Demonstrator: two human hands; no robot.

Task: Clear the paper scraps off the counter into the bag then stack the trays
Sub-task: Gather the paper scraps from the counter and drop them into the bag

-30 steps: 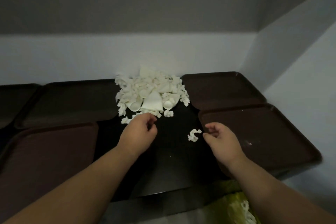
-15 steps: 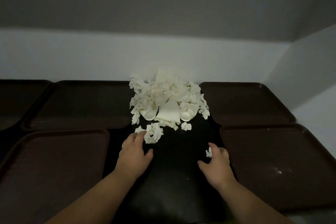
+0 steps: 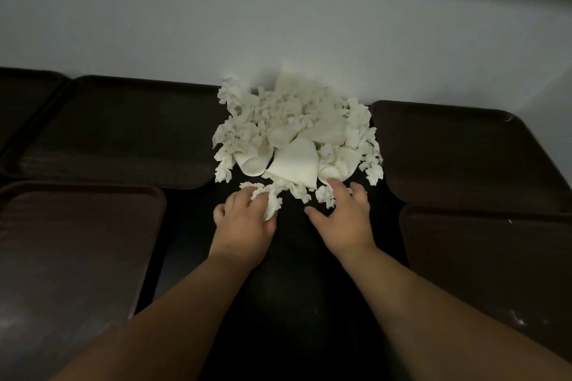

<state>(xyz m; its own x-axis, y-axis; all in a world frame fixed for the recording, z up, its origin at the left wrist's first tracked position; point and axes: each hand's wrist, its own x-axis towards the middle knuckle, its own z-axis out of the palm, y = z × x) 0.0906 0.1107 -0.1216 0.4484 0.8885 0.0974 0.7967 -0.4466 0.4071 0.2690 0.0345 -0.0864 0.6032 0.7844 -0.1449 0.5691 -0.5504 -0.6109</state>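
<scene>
While the heap of paper scraps (image 3: pixel 294 139) sits against the wall (image 3: pixel 278 25) at the back of the dark counter (image 3: pixel 294 303), both hands work at its near edge, so the step in hand looks like gathering the scraps, with none of the stacking begun. The left hand (image 3: pixel 244 219) has its fingers curled round a crumpled wad of scraps, gripping it just in front of the heap. The right hand (image 3: pixel 343 219) lies with fingers spread and thumb out, fingertips resting on small scraps at the heap's front right; it does not appear to have closed on any. Brown trays lie flat and separate on both sides: the back left tray (image 3: pixel 123 133), front left tray (image 3: pixel 71 241), back right tray (image 3: pixel 458 151) and front right tray (image 3: pixel 495 272). No bag is in view. Next, the hands probably need to rake more of the loose heap together and carry it to the bag without dropping light bits onto the trays.
</scene>
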